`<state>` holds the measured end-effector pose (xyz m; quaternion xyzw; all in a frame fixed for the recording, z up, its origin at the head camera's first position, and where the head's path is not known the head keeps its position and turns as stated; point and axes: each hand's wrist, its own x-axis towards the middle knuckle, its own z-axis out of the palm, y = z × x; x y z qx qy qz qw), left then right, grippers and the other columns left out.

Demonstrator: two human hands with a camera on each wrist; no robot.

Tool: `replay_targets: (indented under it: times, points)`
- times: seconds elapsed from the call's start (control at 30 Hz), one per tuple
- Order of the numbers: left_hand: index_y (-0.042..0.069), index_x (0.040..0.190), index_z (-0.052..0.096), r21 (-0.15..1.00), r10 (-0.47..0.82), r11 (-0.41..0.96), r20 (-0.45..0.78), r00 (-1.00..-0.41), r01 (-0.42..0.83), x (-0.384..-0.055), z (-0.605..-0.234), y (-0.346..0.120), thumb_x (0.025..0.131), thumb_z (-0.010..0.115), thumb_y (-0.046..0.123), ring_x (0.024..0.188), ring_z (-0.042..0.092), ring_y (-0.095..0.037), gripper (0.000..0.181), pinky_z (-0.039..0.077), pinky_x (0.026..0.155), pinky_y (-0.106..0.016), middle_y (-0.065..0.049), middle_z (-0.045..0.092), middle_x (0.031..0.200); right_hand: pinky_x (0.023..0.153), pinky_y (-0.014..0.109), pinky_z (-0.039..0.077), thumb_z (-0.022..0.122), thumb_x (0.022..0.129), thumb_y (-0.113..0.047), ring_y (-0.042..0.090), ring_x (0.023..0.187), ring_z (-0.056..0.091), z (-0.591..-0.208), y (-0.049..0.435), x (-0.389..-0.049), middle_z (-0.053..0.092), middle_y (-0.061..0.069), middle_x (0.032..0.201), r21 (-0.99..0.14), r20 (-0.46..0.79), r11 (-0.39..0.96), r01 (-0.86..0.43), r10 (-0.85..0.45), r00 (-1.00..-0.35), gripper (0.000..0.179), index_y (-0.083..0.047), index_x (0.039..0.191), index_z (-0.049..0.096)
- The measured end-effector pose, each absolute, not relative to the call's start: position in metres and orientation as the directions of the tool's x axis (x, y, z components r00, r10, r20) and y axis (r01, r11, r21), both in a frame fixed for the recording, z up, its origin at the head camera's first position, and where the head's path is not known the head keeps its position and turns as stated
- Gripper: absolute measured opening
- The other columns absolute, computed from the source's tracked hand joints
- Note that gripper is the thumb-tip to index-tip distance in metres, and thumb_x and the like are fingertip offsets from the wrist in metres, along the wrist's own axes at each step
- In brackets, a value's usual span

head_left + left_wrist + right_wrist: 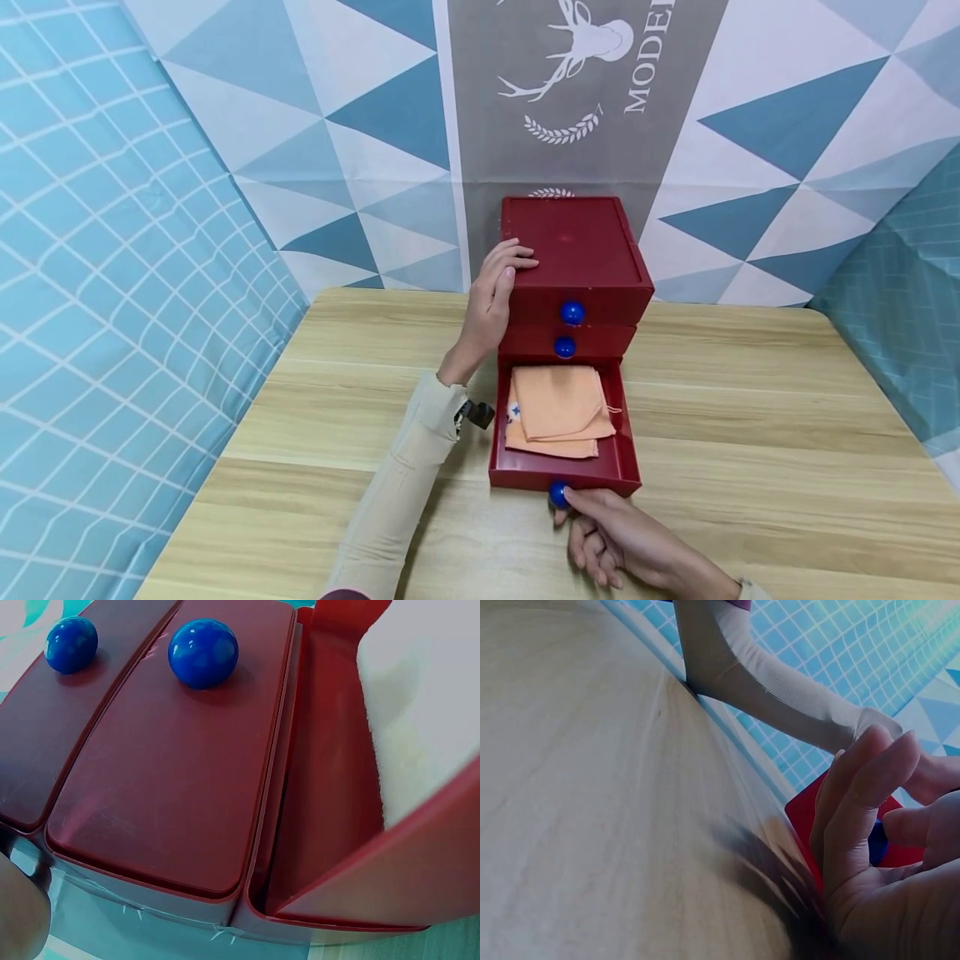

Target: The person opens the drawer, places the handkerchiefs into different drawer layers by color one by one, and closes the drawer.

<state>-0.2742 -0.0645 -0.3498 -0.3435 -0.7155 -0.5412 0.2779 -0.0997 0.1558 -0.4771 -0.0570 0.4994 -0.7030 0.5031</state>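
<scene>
A dark red drawer cabinet [570,242] stands at the back of the table, its bottom drawer [525,478] pulled out toward the front. Folded peach cloths [558,404] lie inside that drawer. My right hand [626,537] pinches the drawer's blue knob [558,495] between thumb and forefinger; the other fingers curl loosely below. In the right wrist view the knob [877,844] shows partly behind the fingers. My left hand [491,296] rests against the cabinet's upper left edge, fingertips on its top. The left wrist view shows the two upper drawers [165,772] closed.
The upper drawers carry blue knobs [572,313]. A small black camera [477,414] sits on the left wrist, beside the pulled-out drawer. Behind the wooden table [750,467] hangs a patterned cloth [397,142], and a blue grid cloth [97,275] covers the left side.
</scene>
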Motion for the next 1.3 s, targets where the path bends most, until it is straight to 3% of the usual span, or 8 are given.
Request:
replay_targets:
  times: [0.97,1.1,1.3]
  points:
    - [-0.011,0.117,0.062,0.598,0.194,0.191,0.754,-0.627,0.779,-0.273,-0.348,-0.065,0.099,0.038,-0.005,0.138,0.036,-0.044,0.031,0.027,0.118,-0.038,-0.029,0.054,0.131,0.044,0.018,0.047,0.038,0.106,-0.047,0.007,0.054,0.061,-0.479,0.157,-0.123,0.066,0.000,0.076,-0.775,-0.402,-0.043,0.631,-0.737,-0.543,0.051,0.000,0.117,0.053]
    - [-0.008,0.117,0.063,0.610,0.191,0.199,0.744,-0.640,0.767,-0.274,-0.349,-0.066,0.100,0.037,0.001,0.140,0.036,-0.037,0.032,0.026,0.119,-0.040,-0.024,0.056,0.132,0.045,0.018,0.047,0.039,0.106,-0.047,0.007,0.054,0.060,-0.478,0.155,-0.127,0.066,-0.001,0.075,-0.780,-0.416,-0.026,0.625,-0.724,-0.550,0.051,0.000,0.117,0.053]
    - [-0.012,0.116,0.062,0.595,0.194,0.181,0.759,-0.622,0.783,-0.280,-0.356,-0.065,0.099,0.036,-0.005,0.138,0.035,-0.044,0.032,0.024,0.120,-0.040,-0.029,0.055,0.130,0.044,0.019,0.046,0.038,0.106,-0.047,0.008,0.053,0.060,-0.478,0.155,-0.134,0.066,0.000,0.076,-0.790,-0.415,-0.026,0.612,-0.713,-0.565,0.051,0.001,0.118,0.052]
